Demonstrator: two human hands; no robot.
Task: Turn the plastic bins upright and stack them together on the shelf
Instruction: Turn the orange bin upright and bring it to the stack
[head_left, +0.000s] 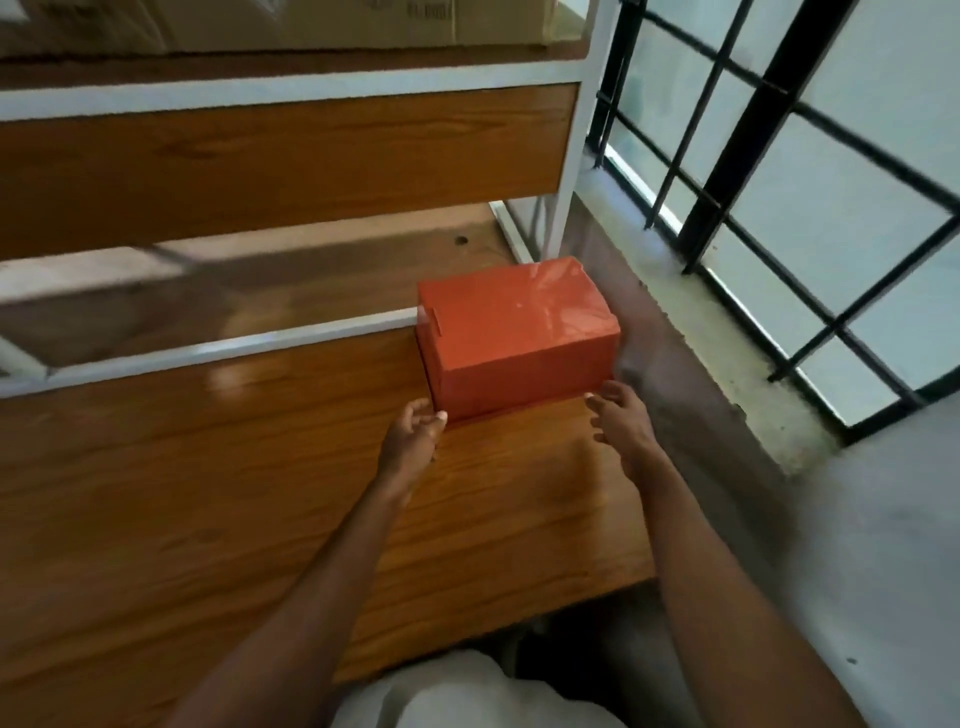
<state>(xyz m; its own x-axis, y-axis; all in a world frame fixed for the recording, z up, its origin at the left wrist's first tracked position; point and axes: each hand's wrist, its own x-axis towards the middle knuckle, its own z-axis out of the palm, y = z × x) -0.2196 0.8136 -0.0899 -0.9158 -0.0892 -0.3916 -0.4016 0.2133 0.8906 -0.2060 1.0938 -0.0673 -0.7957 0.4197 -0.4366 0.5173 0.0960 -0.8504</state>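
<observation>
- Nearest the viewer: a pale garment (467, 696) at the bottom edge, belonging to the person who leans over the shelving. Two bare forearms reach forward from there.
- Left hand (413, 434): fingers loosely curled and spread, holding nothing. Its fingertips sit just beside the near left corner of the bin; whether they touch it cannot be told.
- Right hand (621, 418): fingers spread and extended, holding nothing. It hovers just off the near right corner of the bin, apart from it by a narrow gap.
- Wooden shelf (208, 493): a glossy brown board with visible grain, running under both hands. Its right end stops short of the grey concrete floor (857, 571).
- Orange bin (519, 332): upside down, closed base facing up, resting on the shelf at its far right corner. A small tab shows on the upper left edge. Only one bin is visible.
- White metal frame (208, 348): a rail crosses behind the shelf and meets the left side of the bin; an upright post rises behind the bin.
- Higher wooden shelf (285, 161) beyond, framed the same way.
- Cardboard box (363, 21) on the top level, blurred; print unreadable.
- Window (805, 208) at right, with black bars and frosted panes, above a pale sill.
</observation>
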